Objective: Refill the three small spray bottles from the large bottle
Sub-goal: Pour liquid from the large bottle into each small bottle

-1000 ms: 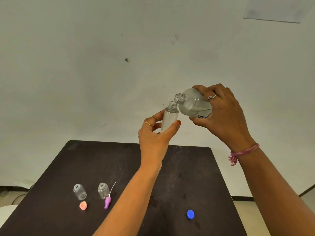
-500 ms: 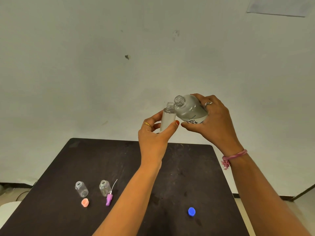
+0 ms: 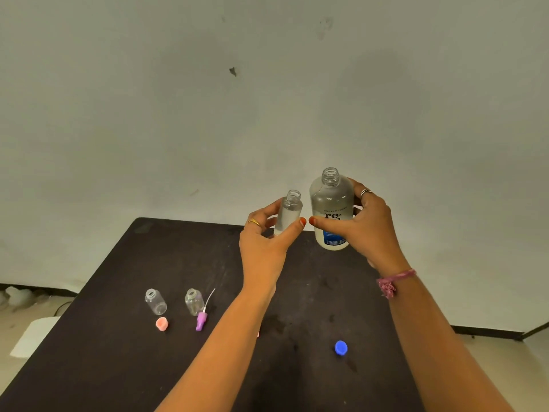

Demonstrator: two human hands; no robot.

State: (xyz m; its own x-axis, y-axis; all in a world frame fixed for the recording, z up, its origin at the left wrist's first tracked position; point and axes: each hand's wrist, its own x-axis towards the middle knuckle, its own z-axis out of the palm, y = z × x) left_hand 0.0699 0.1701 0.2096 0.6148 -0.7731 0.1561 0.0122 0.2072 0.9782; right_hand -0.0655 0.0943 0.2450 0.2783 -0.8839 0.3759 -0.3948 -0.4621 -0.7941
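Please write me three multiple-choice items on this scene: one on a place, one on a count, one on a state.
1. Where is the blue cap?
A. on the table
B. on the large bottle
C. in the left hand

2. How many small bottles stand on the table?
A. one
B. two
C. three

3. How is the large bottle held?
A. tipped to pour
B. upside down
C. upright

Answers: 1 A, it lies on the table near the right arm. 2 B, two stand there; the third is in the left hand. 3 C, its open neck points up in the right hand.

I see left hand (image 3: 267, 242) pinching small uncapped bottle (image 3: 287, 212) upright, right hand (image 3: 368, 227) gripping large bottle (image 3: 332, 209) upright beside it, above dark table (image 3: 118, 367).
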